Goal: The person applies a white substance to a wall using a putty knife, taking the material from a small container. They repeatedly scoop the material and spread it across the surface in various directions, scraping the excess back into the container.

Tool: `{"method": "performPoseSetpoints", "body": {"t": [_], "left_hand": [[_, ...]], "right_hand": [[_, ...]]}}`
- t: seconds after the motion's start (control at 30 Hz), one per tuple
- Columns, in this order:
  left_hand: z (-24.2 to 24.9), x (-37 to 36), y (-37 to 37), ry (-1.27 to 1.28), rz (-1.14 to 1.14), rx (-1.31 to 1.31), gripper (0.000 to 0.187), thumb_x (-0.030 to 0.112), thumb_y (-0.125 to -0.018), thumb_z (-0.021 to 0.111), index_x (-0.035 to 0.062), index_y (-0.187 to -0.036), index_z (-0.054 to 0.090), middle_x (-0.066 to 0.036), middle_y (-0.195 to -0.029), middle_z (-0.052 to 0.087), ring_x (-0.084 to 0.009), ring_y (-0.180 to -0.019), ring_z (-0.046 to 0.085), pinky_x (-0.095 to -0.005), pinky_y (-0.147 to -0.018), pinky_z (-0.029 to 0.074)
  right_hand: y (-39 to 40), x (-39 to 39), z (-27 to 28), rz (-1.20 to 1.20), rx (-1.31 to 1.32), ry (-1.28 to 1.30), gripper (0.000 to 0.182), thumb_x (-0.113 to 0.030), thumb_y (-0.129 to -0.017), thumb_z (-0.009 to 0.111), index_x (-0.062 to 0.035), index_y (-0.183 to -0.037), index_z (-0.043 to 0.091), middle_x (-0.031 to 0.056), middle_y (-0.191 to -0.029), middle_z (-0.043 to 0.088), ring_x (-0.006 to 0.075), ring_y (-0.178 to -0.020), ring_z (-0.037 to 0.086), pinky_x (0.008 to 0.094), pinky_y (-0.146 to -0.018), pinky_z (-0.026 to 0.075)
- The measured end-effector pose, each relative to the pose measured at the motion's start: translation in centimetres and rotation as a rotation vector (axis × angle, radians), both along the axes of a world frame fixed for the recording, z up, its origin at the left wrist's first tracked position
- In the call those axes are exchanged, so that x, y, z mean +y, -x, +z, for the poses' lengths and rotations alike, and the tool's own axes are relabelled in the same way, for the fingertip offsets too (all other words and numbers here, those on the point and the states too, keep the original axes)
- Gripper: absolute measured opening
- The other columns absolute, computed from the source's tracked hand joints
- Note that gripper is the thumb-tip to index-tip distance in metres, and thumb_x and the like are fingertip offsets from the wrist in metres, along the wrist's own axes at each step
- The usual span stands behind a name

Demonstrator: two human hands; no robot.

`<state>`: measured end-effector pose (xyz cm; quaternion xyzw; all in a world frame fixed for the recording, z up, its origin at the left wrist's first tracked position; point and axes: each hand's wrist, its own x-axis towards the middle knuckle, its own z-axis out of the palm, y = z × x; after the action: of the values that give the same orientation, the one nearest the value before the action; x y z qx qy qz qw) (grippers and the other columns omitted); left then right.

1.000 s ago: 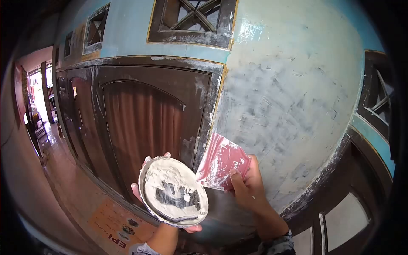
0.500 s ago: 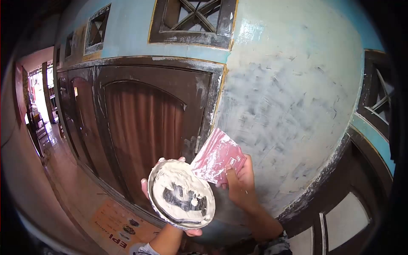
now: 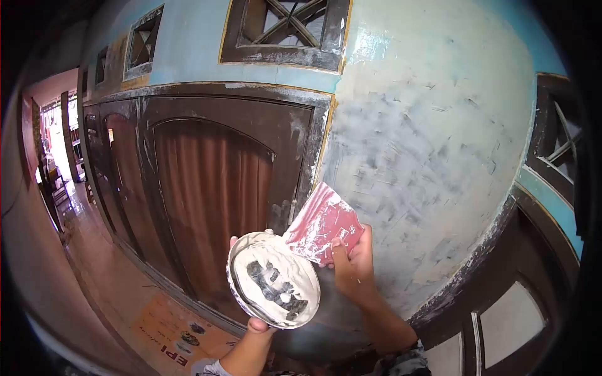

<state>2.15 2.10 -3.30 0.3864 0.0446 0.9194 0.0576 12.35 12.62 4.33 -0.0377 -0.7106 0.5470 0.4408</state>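
My left hand [image 3: 258, 326] is wrapped around a round, shallow bowl [image 3: 231, 283] from beneath, thumb at its lower edge and fingertips showing at the upper left. Whitish putty [image 3: 302, 271] coats the inside, with a dark bare patch scraped through the middle. A reddish plastic putty spreader [image 3: 326, 227], smeared white, is pinched between the thumb and fingers of my right hand [image 3: 355, 266]. Its lower left corner is right at the bowl's upper rim. Behind both hands stands a wall [image 3: 401, 163] with grey, patchy filler marks.
Left of the wall is a brown wooden door [image 3: 295, 138] with a reddish-brown curtain [image 3: 213, 182]. A latticed vent [image 3: 288, 53] sits above it. Another dark panelled door [image 3: 495, 282] stands at right. An orange printed banner [image 3: 182, 332] lies on the floor [image 3: 106, 263].
The bowl has shifted slightly right and turned in my left hand. My right hand has raised the spreader a little. The dark patch in the putty has changed shape.
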Motion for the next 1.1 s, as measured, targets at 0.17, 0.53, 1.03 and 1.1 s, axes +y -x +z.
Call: {"method": "performPoseSetpoints", "body": {"t": [0.17, 0.53, 1.03, 1.1], "left_hand": [[-0.7, -0.5, -0.1, 0.050, -0.159, -0.077, 0.128, 0.075, -0.065, 0.077, 0.0120, -0.159, 0.018, -0.023, -0.155, 0.035, -0.0427, -0.136, 0.046, -0.0588, -0.112, 0.040], [0.2, -2.0, 0.2, 0.232, -0.508, -0.036, 0.118, 0.085, -0.071, 0.062, 0.0052, -0.154, 0.033, -0.023, -0.152, 0.042, -0.0422, -0.135, 0.048, -0.0620, -0.109, 0.044], [-2.9, 0.2, 2.9, -0.007, -1.015, -0.169, 0.087, 0.071, -0.096, 0.040, 0.0006, -0.146, 0.046, -0.020, -0.142, 0.056, -0.0351, -0.126, 0.058, -0.0514, -0.107, 0.048], [-3.1, 0.6, 3.1, -0.052, -1.083, -0.166, 0.082, 0.069, -0.098, 0.038, 0.0011, -0.143, 0.051, -0.020, -0.140, 0.058, -0.0354, -0.124, 0.059, -0.0514, -0.105, 0.048]], "right_hand": [[0.0, 0.1, -0.1, -0.003, 0.000, -0.036, 0.024, -0.003, -0.103, 0.047, 0.0019, -0.123, 0.034, 0.0122, -0.113, 0.059, 0.0097, -0.096, 0.059, 0.0279, -0.081, 0.051], [0.5, 1.4, 0.0, 0.031, 0.046, -0.101, 0.024, -0.004, -0.104, 0.046, -0.0016, -0.126, 0.035, 0.0090, -0.112, 0.061, 0.0079, -0.092, 0.060, 0.0252, -0.079, 0.051], [-0.2, 2.9, 0.6, 0.033, -0.064, -0.165, 0.021, -0.005, -0.103, 0.050, 0.0010, -0.119, 0.037, 0.0124, -0.115, 0.060, 0.0104, -0.104, 0.059, 0.0285, -0.091, 0.049], [-0.2, 3.1, 0.7, 0.081, -0.072, -0.161, 0.020, -0.004, -0.104, 0.049, 0.0014, -0.119, 0.037, 0.0126, -0.115, 0.061, 0.0103, -0.105, 0.059, 0.0287, -0.092, 0.049]]}}
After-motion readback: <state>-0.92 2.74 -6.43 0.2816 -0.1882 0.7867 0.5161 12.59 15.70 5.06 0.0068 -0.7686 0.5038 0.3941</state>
